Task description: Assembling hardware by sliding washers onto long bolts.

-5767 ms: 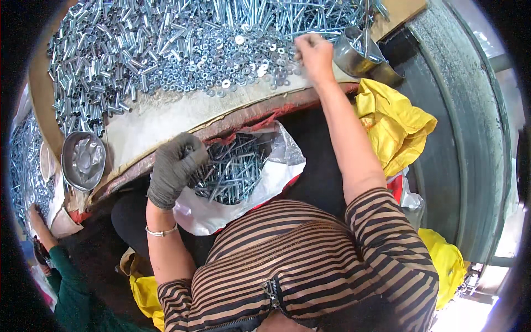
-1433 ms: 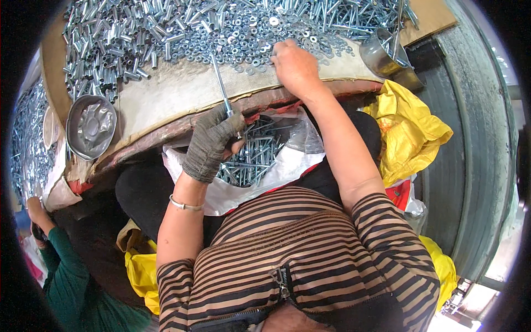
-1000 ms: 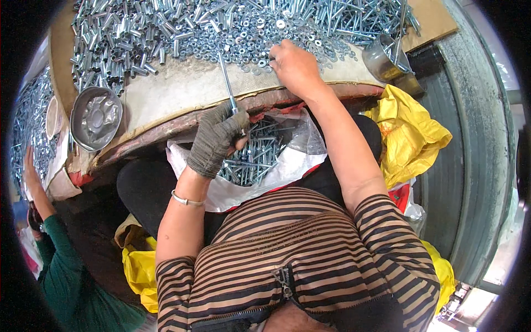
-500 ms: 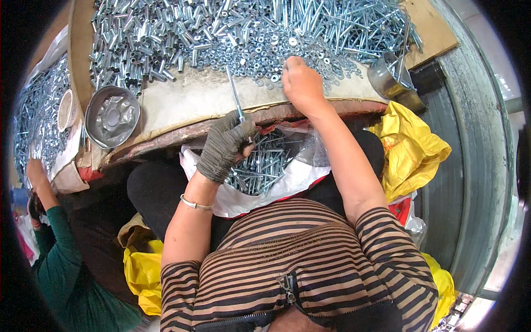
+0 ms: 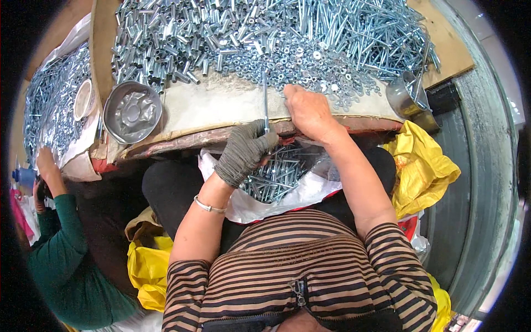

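In my left hand (image 5: pixel 243 152), which wears a grey knit glove with the fingertips bare, a long metal bolt (image 5: pixel 265 97) stands nearly upright. Just right of the bolt is my bare right hand (image 5: pixel 311 113), its fingers pinched together; whatever they hold is hidden. Beyond it, small washers and nuts (image 5: pixel 293 69) lie spread across the pale work surface (image 5: pixel 204 110). Below both hands, a white bag (image 5: pixel 249 210) in my lap lies open with several assembled bolts (image 5: pixel 276 180) in it.
Metal sleeves (image 5: pixel 166 39) heap at the far left, long bolts (image 5: pixel 365 27) at the far right. A metal bowl (image 5: pixel 133 113) sits left, a metal cup (image 5: pixel 406 91) right. Yellow sacks (image 5: pixel 423 171) flank me. A co-worker's green sleeve (image 5: pixel 72 221) shows at left.
My left hand has moved right with the bolt, which now stands straighter. My right hand has drawn back from the washers toward the near edge, close to the bolt. The view has shifted slightly.
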A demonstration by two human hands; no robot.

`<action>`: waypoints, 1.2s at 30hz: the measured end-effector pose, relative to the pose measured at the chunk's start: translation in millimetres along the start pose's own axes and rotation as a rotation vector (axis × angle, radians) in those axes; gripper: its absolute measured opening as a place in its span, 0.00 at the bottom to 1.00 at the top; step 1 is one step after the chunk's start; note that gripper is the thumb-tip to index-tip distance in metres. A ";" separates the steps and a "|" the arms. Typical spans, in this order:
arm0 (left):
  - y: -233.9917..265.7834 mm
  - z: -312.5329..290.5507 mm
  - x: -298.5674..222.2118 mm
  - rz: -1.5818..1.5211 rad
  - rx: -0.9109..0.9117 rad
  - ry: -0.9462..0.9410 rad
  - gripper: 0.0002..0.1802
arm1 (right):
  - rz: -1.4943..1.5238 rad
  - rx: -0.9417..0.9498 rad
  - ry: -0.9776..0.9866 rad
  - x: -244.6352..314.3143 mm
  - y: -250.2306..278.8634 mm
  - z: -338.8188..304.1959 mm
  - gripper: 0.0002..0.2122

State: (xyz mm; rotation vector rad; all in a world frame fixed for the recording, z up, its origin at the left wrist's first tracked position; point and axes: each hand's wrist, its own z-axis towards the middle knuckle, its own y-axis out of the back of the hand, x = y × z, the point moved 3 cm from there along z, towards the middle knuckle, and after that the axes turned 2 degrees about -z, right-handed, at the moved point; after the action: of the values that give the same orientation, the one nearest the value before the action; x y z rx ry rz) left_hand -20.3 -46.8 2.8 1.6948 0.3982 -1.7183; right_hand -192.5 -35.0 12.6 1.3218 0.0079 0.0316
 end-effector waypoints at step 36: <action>-17.7 -8.1 1.6 0.154 0.070 0.147 0.17 | 0.399 -0.129 -0.437 -65.5 19.7 -58.3 0.11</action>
State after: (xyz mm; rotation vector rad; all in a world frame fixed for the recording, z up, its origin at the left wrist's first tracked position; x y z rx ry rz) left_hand -25.6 -29.2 -3.9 1.8586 0.2682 -1.5189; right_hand -259.7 24.5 16.5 1.1619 -0.6197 0.0798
